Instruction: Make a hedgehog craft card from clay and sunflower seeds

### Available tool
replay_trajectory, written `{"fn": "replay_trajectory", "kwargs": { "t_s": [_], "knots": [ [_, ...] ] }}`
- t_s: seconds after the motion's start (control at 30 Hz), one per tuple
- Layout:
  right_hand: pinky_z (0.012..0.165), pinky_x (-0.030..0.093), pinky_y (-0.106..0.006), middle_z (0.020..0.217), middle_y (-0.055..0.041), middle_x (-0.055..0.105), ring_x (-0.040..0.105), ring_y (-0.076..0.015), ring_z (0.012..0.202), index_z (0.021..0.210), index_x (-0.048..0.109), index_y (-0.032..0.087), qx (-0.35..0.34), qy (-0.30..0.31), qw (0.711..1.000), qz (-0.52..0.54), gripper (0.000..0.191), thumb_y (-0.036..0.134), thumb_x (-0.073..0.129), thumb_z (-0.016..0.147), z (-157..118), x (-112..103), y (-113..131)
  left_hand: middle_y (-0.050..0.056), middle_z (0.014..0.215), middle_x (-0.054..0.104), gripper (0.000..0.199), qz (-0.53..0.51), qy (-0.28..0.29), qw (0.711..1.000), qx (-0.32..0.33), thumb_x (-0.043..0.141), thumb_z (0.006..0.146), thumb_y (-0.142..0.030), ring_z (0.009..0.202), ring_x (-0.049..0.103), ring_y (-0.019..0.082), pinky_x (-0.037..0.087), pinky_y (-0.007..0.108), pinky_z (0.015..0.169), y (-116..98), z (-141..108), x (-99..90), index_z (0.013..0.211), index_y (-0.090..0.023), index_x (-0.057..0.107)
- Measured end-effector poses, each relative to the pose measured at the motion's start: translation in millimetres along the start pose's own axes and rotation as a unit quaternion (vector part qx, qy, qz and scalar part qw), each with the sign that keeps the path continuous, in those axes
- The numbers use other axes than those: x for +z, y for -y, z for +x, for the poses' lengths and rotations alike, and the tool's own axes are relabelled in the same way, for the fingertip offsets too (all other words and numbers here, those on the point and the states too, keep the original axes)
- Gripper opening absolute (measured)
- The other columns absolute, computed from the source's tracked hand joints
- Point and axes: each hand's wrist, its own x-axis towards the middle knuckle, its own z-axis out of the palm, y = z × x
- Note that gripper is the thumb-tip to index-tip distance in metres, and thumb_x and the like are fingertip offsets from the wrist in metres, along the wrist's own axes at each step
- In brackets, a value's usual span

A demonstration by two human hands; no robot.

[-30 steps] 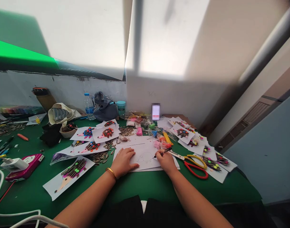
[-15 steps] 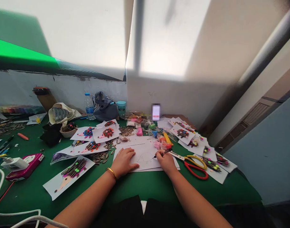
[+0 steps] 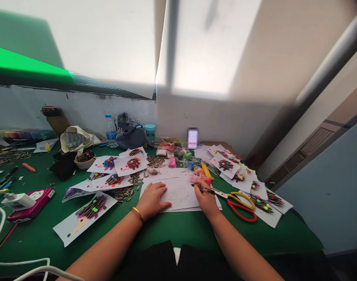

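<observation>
A white sheet of paper (image 3: 167,175) lies before me, bearing a thin outline drawing of a hedgehog (image 3: 179,194). My left hand (image 3: 152,200) rests flat on the sheet's left part, fingers stretched out. On the right side, my right hand (image 3: 204,198) is closed around a black pen (image 3: 206,189), its tip pointing left and a little off the drawn outline. Scissors (image 3: 241,203) with one yellow and one red handle lie just right of that hand.
Hedgehog cards with seeds and coloured balls lie left (image 3: 85,218) and right (image 3: 262,205). Sunflower seeds (image 3: 124,194) and bagged clay (image 3: 200,177) surround the sheet. A phone (image 3: 192,138) leans on the wall; a power strip (image 3: 32,205) sits left.
My right hand with the pen has lifted off the drawing's right edge and tilted. The hedgehog's back line now reaches round to its rear. My left hand has stayed put.
</observation>
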Motion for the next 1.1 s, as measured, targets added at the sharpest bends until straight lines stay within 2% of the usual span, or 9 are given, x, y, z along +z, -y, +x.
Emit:
{"fn": "replay_trajectory", "kwargs": {
  "t_s": [0.13, 0.27, 0.4, 0.5, 0.63, 0.77, 1.1],
  "knots": [
    [0.089, 0.049, -0.037, 0.099, -0.0078, 0.069, 0.063, -0.0232, 0.095, 0.095, 0.067, 0.02, -0.012, 0.021, 0.999, 0.022, 0.022, 0.033, 0.052, 0.085, -0.8, 0.0, -0.4, 0.011, 0.136, 0.056, 0.06, 0.003, 0.005, 1.0, -0.003, 0.073, 0.071, -0.052, 0.129, 0.047, 0.032, 0.024, 0.054, 0.115, -0.6, -0.1, -0.7, 0.122, -0.022, 0.063],
    [0.09, 0.049, -0.037, 0.103, -0.0076, 0.069, 0.063, -0.0225, 0.098, 0.1, 0.069, 0.02, -0.017, 0.061, 0.997, 0.038, 0.025, 0.033, 0.052, 0.086, -4.5, 0.1, 1.3, 0.011, 0.136, 0.056, 0.061, 0.007, 0.005, 1.0, -0.002, 0.073, 0.071, -0.05, 0.13, 0.046, 0.032, 0.024, 0.054, 0.115, -0.7, -0.2, -0.3, 0.123, -0.021, 0.062],
    [0.087, 0.05, -0.036, 0.102, -0.0076, 0.07, 0.064, -0.0219, 0.095, 0.109, 0.066, 0.02, 0.018, 0.073, 0.995, 0.068, 0.031, 0.035, 0.051, 0.087, -6.5, 1.7, 9.3, 0.011, 0.136, 0.056, 0.06, 0.005, 0.001, 1.0, 0.0, 0.073, 0.071, -0.05, 0.13, 0.046, 0.031, 0.023, 0.054, 0.115, 0.4, -0.3, 2.1, 0.123, -0.022, 0.062],
    [0.084, 0.05, -0.033, 0.101, -0.006, 0.07, 0.065, -0.0214, 0.093, 0.106, 0.067, 0.021, 0.039, 0.092, 0.992, 0.077, 0.029, 0.036, 0.054, 0.084, -4.1, 9.7, 20.6, 0.011, 0.135, 0.057, 0.06, 0.002, -0.005, 1.0, 0.001, 0.073, 0.07, -0.051, 0.129, 0.047, 0.032, 0.023, 0.054, 0.115, 2.0, -0.3, 4.6, 0.122, -0.023, 0.062],
    [0.074, 0.05, -0.029, 0.088, -0.0028, 0.071, 0.066, -0.0197, 0.081, 0.089, 0.067, 0.022, 0.037, 0.114, 0.992, 0.034, 0.018, 0.032, 0.054, 0.081, 0.6, 29.0, 29.9, 0.011, 0.135, 0.057, 0.062, 0.0, -0.007, 1.0, 0.004, 0.073, 0.069, -0.053, 0.129, 0.046, 0.032, 0.023, 0.054, 0.115, 3.7, -0.2, 6.3, 0.122, -0.023, 0.062],
    [0.062, 0.045, -0.029, 0.069, -0.0009, 0.067, 0.063, -0.0194, 0.065, 0.081, 0.065, 0.022, 0.056, 0.114, 0.991, -0.045, 0.019, 0.033, 0.049, 0.084, 2.5, 41.4, 23.9, 0.01, 0.135, 0.057, 0.06, 0.001, -0.006, 1.0, 0.006, 0.073, 0.07, -0.052, 0.129, 0.047, 0.032, 0.023, 0.055, 0.115, 2.9, -0.2, 5.2, 0.122, -0.023, 0.062],
    [0.064, 0.045, -0.027, 0.075, -0.001, 0.07, 0.065, -0.0186, 0.069, 0.086, 0.065, 0.023, 0.041, 0.127, 0.99, -0.045, 0.019, 0.032, 0.049, 0.085, 1.2, 42.3, 18.8, 0.01, 0.134, 0.058, 0.058, -0.001, -0.007, 1.0, 0.003, 0.074, 0.07, -0.051, 0.129, 0.047, 0.032, 0.023, 0.053, 0.115, 0.8, -0.4, 2.1, 0.12, -0.024, 0.063]
  ]
}}
